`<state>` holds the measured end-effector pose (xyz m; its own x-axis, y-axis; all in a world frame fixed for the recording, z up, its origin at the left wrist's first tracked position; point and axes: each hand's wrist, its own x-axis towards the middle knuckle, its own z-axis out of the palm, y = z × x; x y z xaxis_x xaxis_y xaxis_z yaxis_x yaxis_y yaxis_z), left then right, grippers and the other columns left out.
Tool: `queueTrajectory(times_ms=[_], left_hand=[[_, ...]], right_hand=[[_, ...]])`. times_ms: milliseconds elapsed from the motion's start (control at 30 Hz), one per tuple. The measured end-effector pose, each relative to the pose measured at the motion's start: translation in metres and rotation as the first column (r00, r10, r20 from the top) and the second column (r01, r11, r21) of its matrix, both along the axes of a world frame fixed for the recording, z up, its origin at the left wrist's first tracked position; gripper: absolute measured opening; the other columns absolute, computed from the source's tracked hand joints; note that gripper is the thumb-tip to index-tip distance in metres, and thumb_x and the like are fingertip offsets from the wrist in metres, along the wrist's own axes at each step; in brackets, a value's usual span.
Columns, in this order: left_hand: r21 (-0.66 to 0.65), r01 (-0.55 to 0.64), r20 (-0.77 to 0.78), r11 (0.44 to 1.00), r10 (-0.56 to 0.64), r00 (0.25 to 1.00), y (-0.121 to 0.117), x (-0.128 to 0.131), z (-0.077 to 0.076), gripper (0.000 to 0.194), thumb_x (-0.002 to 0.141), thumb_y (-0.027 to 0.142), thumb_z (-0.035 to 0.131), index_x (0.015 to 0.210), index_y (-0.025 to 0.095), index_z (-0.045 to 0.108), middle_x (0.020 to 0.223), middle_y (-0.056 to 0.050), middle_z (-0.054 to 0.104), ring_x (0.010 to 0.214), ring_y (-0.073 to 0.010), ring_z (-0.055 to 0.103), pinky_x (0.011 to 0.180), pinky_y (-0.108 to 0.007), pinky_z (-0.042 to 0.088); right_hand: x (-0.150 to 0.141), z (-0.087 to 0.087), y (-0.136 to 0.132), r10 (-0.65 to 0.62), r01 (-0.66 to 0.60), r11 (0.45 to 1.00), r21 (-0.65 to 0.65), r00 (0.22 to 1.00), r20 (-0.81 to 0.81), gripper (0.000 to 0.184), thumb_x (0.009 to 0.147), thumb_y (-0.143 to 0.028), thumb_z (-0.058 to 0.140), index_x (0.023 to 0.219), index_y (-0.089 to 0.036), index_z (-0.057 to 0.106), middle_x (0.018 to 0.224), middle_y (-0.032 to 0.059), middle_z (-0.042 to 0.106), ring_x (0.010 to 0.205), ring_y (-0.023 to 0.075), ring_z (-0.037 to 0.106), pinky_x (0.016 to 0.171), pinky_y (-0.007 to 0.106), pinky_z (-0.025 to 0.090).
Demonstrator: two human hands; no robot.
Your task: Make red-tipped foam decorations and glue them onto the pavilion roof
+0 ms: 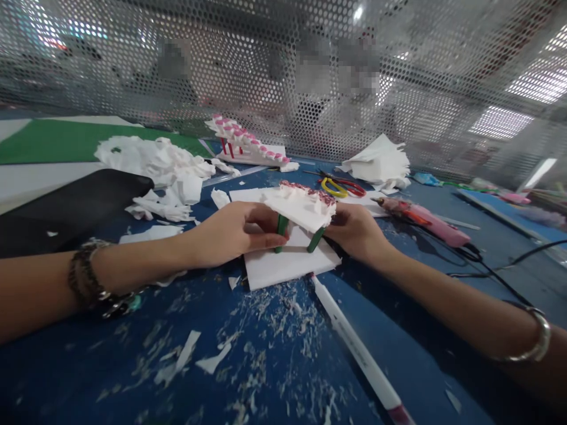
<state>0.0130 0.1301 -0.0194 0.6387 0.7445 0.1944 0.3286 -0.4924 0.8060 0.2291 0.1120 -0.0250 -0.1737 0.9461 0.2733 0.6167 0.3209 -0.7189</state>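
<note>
In the head view a small white craft model (pixel 296 208) with a dark red, ruffled top edge stands on green legs (pixel 316 239) over a white foam base (pixel 283 268). My left hand (pixel 241 233) is closed at the model's left side, its thumb and fingers around a green leg. On the other side my right hand (pixel 357 230) is closed on the model's right edge, with its fingertips partly hidden behind it. A white marker pen (pixel 354 345) with a dark red end lies just in front of the base.
A pink glue gun (pixel 432 221) with a black cord lies to the right. Behind the model are yellow-and-red-handled scissors (pixel 339 188), a pink-dotted white model (pixel 248 141) and stacked white sheets (pixel 378 162). White scraps (pixel 155 162) and a black phone-like slab (pixel 75 203) occupy the left.
</note>
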Motion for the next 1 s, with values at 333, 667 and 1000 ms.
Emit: queueTrajectory(times_ms=[333, 667, 1000], left_hand=[[-0.009, 0.000, 0.031, 1.000, 0.000, 1.000, 0.001, 0.001, -0.004, 0.017, 0.068, 0.034, 0.062, 0.070, 0.017, 0.065, 0.071, 0.001, 0.067, 0.069, -0.0155, 0.061, 0.064, -0.023, 0.047], [0.008, 0.019, 0.011, 1.000, -0.019, 1.000, 0.001, -0.001, -0.003, 0.018, 0.069, 0.033, 0.061, 0.072, 0.016, 0.066, 0.073, 0.000, 0.069, 0.071, -0.0140, 0.063, 0.063, -0.019, 0.047], [-0.022, 0.032, 0.054, 0.999, -0.030, 0.998, 0.001, 0.000, -0.004, 0.014, 0.068, 0.029, 0.062, 0.073, 0.016, 0.066, 0.072, 0.001, 0.068, 0.068, -0.0128, 0.062, 0.060, -0.018, 0.047]], right_hand=[[-0.001, -0.004, 0.005, -0.069, 0.068, 0.996, -0.051, 0.997, -0.018, 0.014, 0.065, -0.024, 0.060, 0.056, -0.019, 0.051, 0.059, -0.0005, 0.058, 0.059, 0.0144, 0.056, 0.057, 0.029, 0.048], [-0.001, 0.003, -0.010, -0.060, 0.056, 0.997, 0.052, 0.996, 0.070, 0.012, 0.071, -0.025, 0.056, 0.062, -0.018, 0.059, 0.062, 0.0002, 0.062, 0.060, 0.0143, 0.056, 0.054, 0.025, 0.044], [0.000, 0.002, -0.017, 0.027, -0.083, 0.970, 0.229, 0.972, 0.235, 0.014, 0.075, -0.018, 0.051, 0.070, -0.018, 0.064, 0.070, 0.0035, 0.063, 0.066, 0.0149, 0.058, 0.060, 0.026, 0.046]])
